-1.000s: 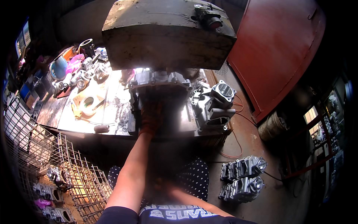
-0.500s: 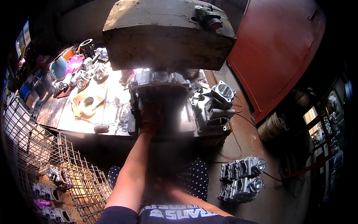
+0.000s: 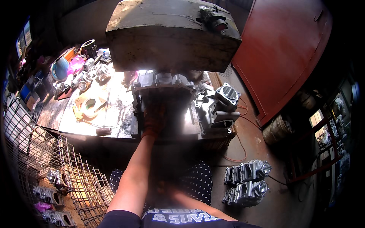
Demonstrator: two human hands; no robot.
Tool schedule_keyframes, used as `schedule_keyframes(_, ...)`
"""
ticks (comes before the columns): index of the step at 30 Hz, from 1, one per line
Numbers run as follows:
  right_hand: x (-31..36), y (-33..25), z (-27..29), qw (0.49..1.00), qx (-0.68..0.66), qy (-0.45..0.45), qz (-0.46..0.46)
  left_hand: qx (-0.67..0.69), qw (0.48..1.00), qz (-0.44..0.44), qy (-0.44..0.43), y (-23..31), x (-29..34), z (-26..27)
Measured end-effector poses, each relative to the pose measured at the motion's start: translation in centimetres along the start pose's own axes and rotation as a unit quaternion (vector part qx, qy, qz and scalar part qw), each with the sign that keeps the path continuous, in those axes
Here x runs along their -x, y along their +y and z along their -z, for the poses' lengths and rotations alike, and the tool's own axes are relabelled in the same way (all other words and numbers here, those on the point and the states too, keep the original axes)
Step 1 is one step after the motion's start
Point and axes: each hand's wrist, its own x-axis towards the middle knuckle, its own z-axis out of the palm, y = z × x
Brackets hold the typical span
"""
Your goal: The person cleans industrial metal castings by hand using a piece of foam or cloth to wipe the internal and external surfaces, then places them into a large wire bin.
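My left arm reaches forward to the bench, where my left hand (image 3: 154, 117), in a reddish glove, lies in deep shadow just in front of a silver cast-metal housing (image 3: 163, 80). Its fingers are too dark to make out, and I cannot tell whether they touch the housing. My right hand (image 3: 166, 187) is low in front of my lap, dim and smeared; its fingers and anything in them are hidden. To the right on the bench stands another silver casting (image 3: 216, 110) with a round bored opening on top.
A big scuffed box-shaped hood (image 3: 173, 47) overhangs the bench. Tape (image 3: 91, 106) and several metal parts lie to the left, beside a wire mesh basket (image 3: 81, 190). Two castings (image 3: 247, 182) rest on the floor at right, near an orange cable (image 3: 244, 146) and a red metal panel (image 3: 281, 49).
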Motion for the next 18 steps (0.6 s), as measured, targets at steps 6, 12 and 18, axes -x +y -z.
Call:
schedule_keyframes(6,0.6,-1.1,-0.1,0.997,-0.079,0.025,0.007,0.008,1.0,0.003,0.01,0.2,0.0,0.3)
schedule_keyframes(12,3.2,-11.5,5.9,0.953,0.029,0.148,0.262,-0.024,0.999,-0.008,0.024,-0.2,0.0,0.0)
schedule_keyframes(18,-3.3,-16.7,17.3,0.786,0.235,0.465,0.334,-0.029,0.999,0.003,0.017,0.7,-0.2,0.3)
